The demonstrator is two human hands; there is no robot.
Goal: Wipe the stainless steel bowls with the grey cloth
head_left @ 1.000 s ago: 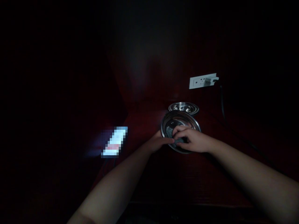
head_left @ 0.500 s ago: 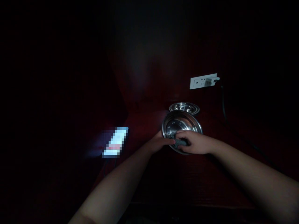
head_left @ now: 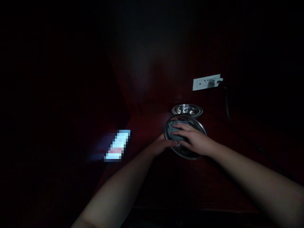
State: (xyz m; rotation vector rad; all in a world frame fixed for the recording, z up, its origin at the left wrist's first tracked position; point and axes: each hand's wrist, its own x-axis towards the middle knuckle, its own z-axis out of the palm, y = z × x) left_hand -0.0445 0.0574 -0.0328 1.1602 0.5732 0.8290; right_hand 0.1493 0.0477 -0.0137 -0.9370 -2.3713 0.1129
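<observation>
A shiny steel bowl (head_left: pixel 186 153) is tilted toward me in the middle of the view. My left hand (head_left: pixel 161 145) grips its left side, thumb over the rim and fingers hidden behind. Inside the bowl lies a grey-green cloth (head_left: pixel 171 128), spread against the inner surface. My right hand (head_left: pixel 196 139) rests on this cloth with its fingers stretched out and apart, pressing it flat rather than grasping it. Behind the bowl, on the dark red surface, sits a second steel dish (head_left: pixel 187 109), partly covered by the bowl's rim.
A lit, blurred-out phone-like screen (head_left: pixel 117 147) stands at the left. On the back wall a white socket plate (head_left: pixel 201 83) holds a plug, and its dark cable (head_left: pixel 226 104) runs down to the right. The surroundings are very dark.
My right hand has gone from clutching the bunched cloth to lying spread over it. The cloth now covers more of the bowl's inside. My left hand keeps its grip.
</observation>
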